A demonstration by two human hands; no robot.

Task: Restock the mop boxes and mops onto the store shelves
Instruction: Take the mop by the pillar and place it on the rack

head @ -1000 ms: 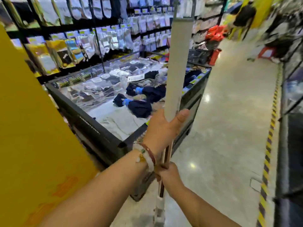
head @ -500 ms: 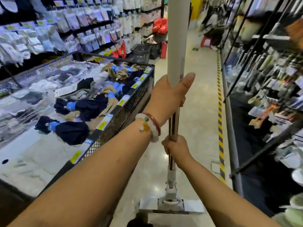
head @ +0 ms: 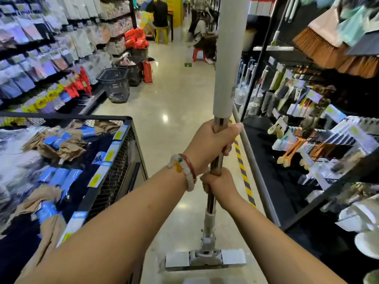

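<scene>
Wire bin (head: pixel 114 160) of socks, black baskets (head: pixel 115 85), hanging brushes (head: pixel 291 152), yellow stool (head: pixel 162 33)

Mop (head: pixel 217 165) upright, steel pole w/ white sleeve, flat head down.

mop (head: pixel 228 58) top cut off | shelf goods (head: pixel 307 128) blurred

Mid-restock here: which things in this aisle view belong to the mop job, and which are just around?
Job:
mop, held upright
left hand gripping its pole
right hand gripping lower down
cleaning-goods shelf on the right

Just around:
sock bin
black baskets
red stool
</scene>
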